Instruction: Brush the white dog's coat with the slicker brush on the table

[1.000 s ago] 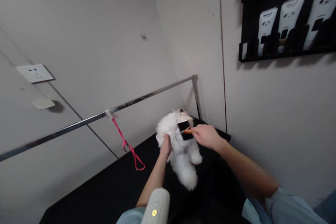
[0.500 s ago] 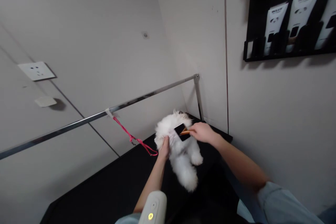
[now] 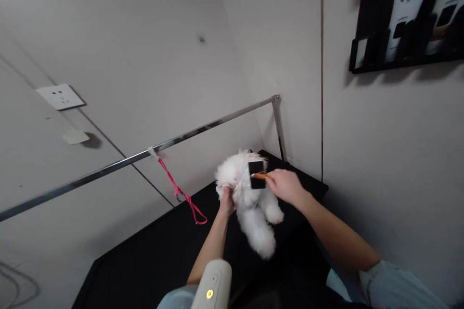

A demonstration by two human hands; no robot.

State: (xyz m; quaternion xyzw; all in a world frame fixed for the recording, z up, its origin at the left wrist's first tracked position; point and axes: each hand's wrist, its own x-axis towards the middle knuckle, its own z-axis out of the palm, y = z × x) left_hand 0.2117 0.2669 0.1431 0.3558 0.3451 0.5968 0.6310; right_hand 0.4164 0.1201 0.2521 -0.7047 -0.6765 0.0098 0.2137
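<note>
A small, fluffy white dog (image 3: 259,231) is on the black table, its legs toward me; I cannot tell if it is real or a model. My left hand (image 3: 226,201) is closed on the dog's coat at the left, thumb on top and fingers mostly hidden in the fur. In my right hand (image 3: 284,184) is the orange-brown handle of a slicker brush (image 3: 257,182). The brush's flat black back faces me, and its pin side is turned toward the fur, out of sight. Whether the pins touch the coat is unclear.
Behind the dog runs a metal bar (image 3: 203,129) with a pink leash loop (image 3: 177,188) hanging from it. The black table (image 3: 152,256) meets the walls. A black rack (image 3: 406,65) with white tubes hangs upper right. A pale device (image 3: 213,285) with a yellow light juts up in front.
The brush has turned more upright and shifted slightly right and up on the dog. My left hand keeps its hold. The leash loop has swung left, and the whole view has shifted slightly.
</note>
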